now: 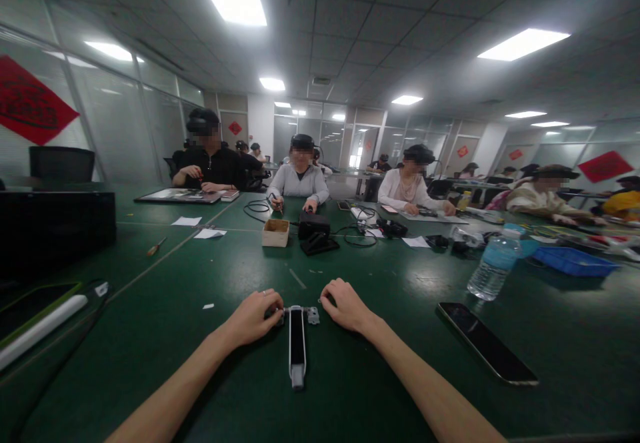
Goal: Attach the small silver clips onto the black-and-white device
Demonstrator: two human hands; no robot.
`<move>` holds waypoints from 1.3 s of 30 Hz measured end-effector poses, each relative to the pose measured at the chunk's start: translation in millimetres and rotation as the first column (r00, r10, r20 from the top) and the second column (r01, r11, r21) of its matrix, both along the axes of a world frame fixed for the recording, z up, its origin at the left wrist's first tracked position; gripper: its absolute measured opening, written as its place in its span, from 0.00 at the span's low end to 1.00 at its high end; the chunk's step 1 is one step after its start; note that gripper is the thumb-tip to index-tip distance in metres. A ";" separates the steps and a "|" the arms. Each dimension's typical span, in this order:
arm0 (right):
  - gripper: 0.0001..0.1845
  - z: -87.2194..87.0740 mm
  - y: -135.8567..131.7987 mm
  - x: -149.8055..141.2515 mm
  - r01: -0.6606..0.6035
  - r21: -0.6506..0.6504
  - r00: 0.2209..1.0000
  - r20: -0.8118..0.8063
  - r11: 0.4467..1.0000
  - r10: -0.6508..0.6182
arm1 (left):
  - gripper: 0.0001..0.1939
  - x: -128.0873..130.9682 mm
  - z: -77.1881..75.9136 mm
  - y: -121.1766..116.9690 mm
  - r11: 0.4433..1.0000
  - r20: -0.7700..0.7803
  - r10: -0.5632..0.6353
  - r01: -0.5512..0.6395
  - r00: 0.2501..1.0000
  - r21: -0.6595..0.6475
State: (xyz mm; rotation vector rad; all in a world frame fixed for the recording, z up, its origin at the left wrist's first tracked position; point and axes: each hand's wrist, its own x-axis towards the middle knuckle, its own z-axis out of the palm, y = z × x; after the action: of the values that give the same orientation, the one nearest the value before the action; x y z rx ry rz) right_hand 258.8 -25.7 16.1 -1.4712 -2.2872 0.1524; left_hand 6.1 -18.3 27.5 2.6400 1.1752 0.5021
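On the green tabletop in front of me lies a long narrow device [297, 343] with a white frame, a black middle and a grey end pointing toward me. A small grey metal bracket [313, 315] sticks out on the right of its far end. My left hand [256, 317] is at the left of that end, fingers curled over a matching grey bracket and partly hiding it. Just right of the right bracket, apart from it, my right hand [345, 304] rests on the table with its fingers bent together. Anything in its fingertips is too small to name.
A phone [487, 343] and a water bottle [495, 265] stand to the right, near a blue tray [575, 261]. Ahead are a small box [275, 233], a black device [315, 229] and cables. A brush [157, 247] lies left. Several people sit across the table.
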 end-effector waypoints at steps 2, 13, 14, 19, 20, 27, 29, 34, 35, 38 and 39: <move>0.10 -0.9 -3.1 -6.8 -0.021 -0.044 0.998 -0.059 0.999 0.018 | 0.09 -0.2 -1.7 1.2 1.000 0.002 -0.005 0.005 1.000 0.002; 0.12 0.1 -9.7 -24.5 0.034 -0.157 0.987 -0.148 0.987 -0.058 | 0.09 -1.0 -8.6 4.5 0.999 0.000 -0.011 0.011 1.000 0.033; 0.12 -0.2 -9.7 -24.7 0.039 -0.158 0.986 -0.153 0.987 -0.064 | 0.09 -0.9 -8.4 4.3 0.999 0.002 -0.013 0.013 1.000 0.030; 0.14 -0.7 -10.3 -25.8 0.045 -0.167 0.984 -0.161 0.985 -0.072 | 0.09 -0.6 -6.7 3.1 1.000 0.000 -0.012 0.012 1.000 0.024; 0.14 -0.7 -10.5 -25.9 0.040 -0.163 0.986 -0.155 0.986 -0.066 | 0.09 -0.5 -6.2 2.8 1.000 -0.001 -0.012 0.012 1.000 0.023; 0.11 1.2 -11.5 -23.7 -0.014 -0.091 0.996 -0.093 0.996 0.005 | 0.10 -0.7 -6.3 2.9 1.000 0.007 -0.018 0.018 1.000 0.022; 0.12 2.5 -11.8 -22.7 -0.027 -0.105 0.995 -0.095 0.994 0.017 | 0.10 -1.1 -7.2 3.5 1.000 0.013 -0.019 0.019 1.000 0.025; 0.13 3.1 -10.4 -18.9 -0.064 -0.143 0.993 -0.105 0.988 0.049 | 0.09 -1.2 -8.4 4.2 1.000 0.004 -0.018 0.018 1.000 0.018; 0.12 2.7 -9.8 -18.0 -0.070 -0.144 0.993 -0.101 0.987 0.055 | 0.09 -1.0 -8.6 4.3 1.000 -0.002 -0.017 0.017 1.000 0.019; 0.09 1.4 -9.0 -16.0 -0.084 -0.130 0.993 -0.091 0.988 0.073 | 0.08 -0.6 -9.0 4.5 0.999 -0.005 -0.018 0.018 1.000 0.031; 0.08 1.2 -9.1 -15.8 -0.089 -0.123 0.992 -0.094 0.988 0.078 | 0.08 -0.6 -9.0 4.5 0.999 -0.001 -0.021 0.021 1.000 0.034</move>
State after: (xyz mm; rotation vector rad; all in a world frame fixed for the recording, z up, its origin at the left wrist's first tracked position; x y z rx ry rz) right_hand 243.0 -34.7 17.3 -1.3995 -2.3046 0.3871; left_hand 5.5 -13.8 18.5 2.6784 1.1483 0.5217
